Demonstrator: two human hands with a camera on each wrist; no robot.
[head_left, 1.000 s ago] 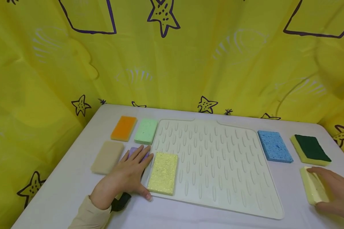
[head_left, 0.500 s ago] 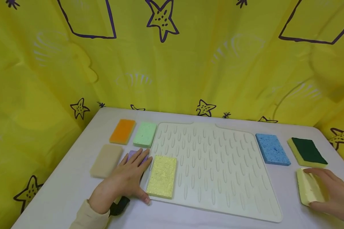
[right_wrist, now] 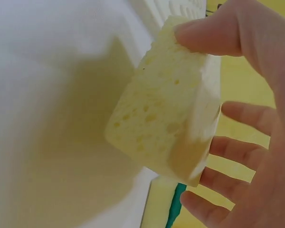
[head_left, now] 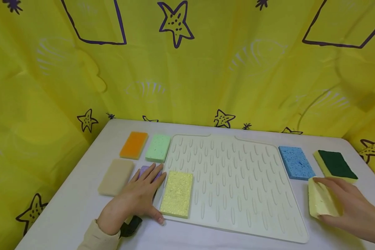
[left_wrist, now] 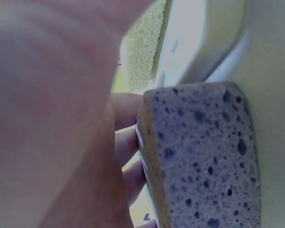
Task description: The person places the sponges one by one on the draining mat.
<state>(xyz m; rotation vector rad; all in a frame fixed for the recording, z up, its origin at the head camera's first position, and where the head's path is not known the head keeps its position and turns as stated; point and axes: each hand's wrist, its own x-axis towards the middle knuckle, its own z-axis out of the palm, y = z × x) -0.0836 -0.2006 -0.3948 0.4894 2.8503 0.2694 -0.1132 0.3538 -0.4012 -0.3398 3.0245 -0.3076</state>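
My right hand [head_left: 351, 205] pinches a pale yellow sponge [head_left: 320, 199] between thumb and fingers, right of the white ribbed mat [head_left: 237, 187]. In the right wrist view that sponge [right_wrist: 156, 104] is tilted and its lower corner casts a shadow on the table. With fingers spread, my left hand [head_left: 135, 199] rests over a purple sponge [head_left: 143, 170] beside the mat's left edge and hides much of it. The left wrist view shows the purple sponge's pitted side [left_wrist: 204, 152] close up. A yellow sponge [head_left: 177, 194] lies on the mat's left part.
Left of the mat lie an orange sponge [head_left: 133, 145], a mint green sponge [head_left: 158, 147] and a beige sponge [head_left: 116, 177]. On the right are a blue sponge [head_left: 296, 163] and a yellow sponge with a dark green scouring side [head_left: 335, 165]. A yellow curtain [head_left: 200, 69] hangs behind the table.
My right hand has brought the pale yellow sponge leftward, nearer the mat and the blue sponge. The left hand stays on the purple sponge. The head view has shifted slightly.
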